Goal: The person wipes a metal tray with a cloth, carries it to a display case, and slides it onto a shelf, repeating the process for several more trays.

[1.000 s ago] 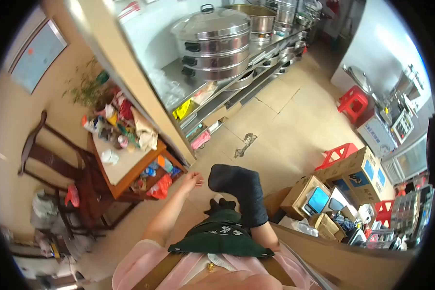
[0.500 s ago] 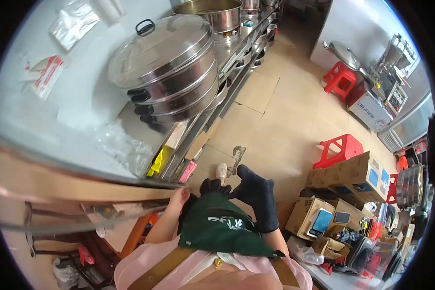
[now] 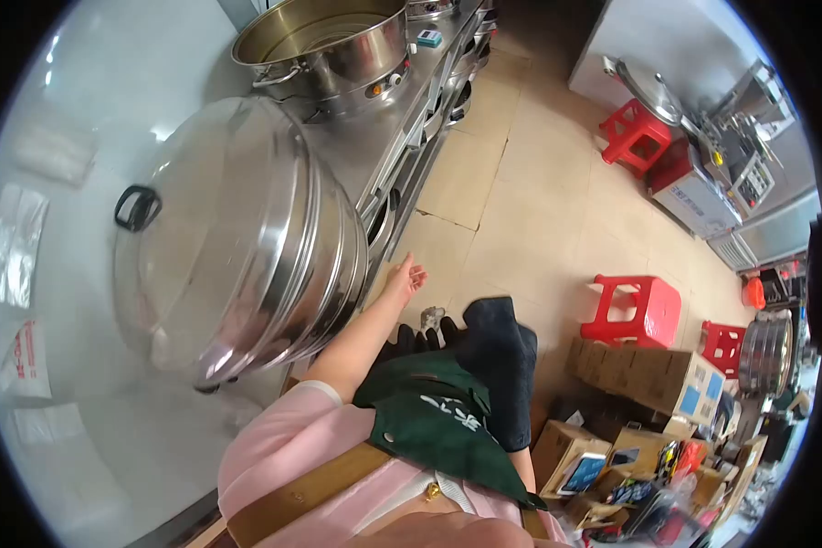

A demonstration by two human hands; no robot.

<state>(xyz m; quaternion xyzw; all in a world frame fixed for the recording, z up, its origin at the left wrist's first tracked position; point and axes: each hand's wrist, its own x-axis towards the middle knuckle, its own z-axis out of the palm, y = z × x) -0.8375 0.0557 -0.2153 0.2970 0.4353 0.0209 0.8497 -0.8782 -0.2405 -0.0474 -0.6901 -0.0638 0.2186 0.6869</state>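
Note:
My bare left hand point(image 3: 406, 277) reaches out over the floor with its fingers apart and nothing in it. Close to its left stands a stack of steel steamer trays point(image 3: 324, 260), topped by a domed lid point(image 3: 201, 242) with a black handle point(image 3: 138, 208). My right hand is inside a long dark oven mitt point(image 3: 510, 384), held low in front of my green apron point(image 3: 429, 416). The mitt hides the fingers of that hand, and I cannot tell how they are set.
Behind the stack, a wide steel pot point(image 3: 324, 64) with a knob stands on the metal counter point(image 3: 361, 137). Red stools point(image 3: 644, 310) and cardboard boxes point(image 3: 644, 379) line the right side. A tiled floor point(image 3: 530, 210) runs between. Plastic packets point(image 3: 14, 242) lie at far left.
My view has moved forward along the counter, so the steamer stack looks nearer and larger. My left hand has risen from beside the apron and stretched forward. The mitt stays low in front.

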